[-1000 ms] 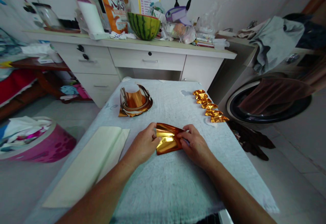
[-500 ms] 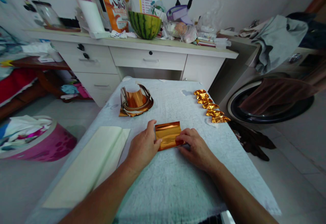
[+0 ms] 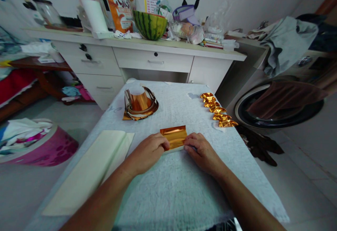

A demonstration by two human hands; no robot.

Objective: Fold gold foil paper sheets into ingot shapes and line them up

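Observation:
A sheet of shiny gold foil paper (image 3: 174,137) lies on the cloth-covered table, its near edge turned up into a narrow pale strip. My left hand (image 3: 152,150) pinches the near left corner of that sheet. At the near right corner, my right hand (image 3: 201,151) has its fingers closed on the paper. Beyond them stands a curled stack of gold foil paper (image 3: 140,104). To the right, several folded gold foil pieces (image 3: 218,110) lie in a row. Left of my left hand is a folded stack of cream paper (image 3: 89,169).
A white desk (image 3: 155,62) stands behind the table, with a watermelon half (image 3: 149,26) and clutter on top. On the right is a washing machine (image 3: 279,103) draped with clothes. A pink bin (image 3: 52,141) full of waste sits on the floor at left.
The near edge of the gold foil paper has turned up, showing a pale strip. My left hand's fingers have closed over the left corner; my right hand has shifted slightly on the right edge.

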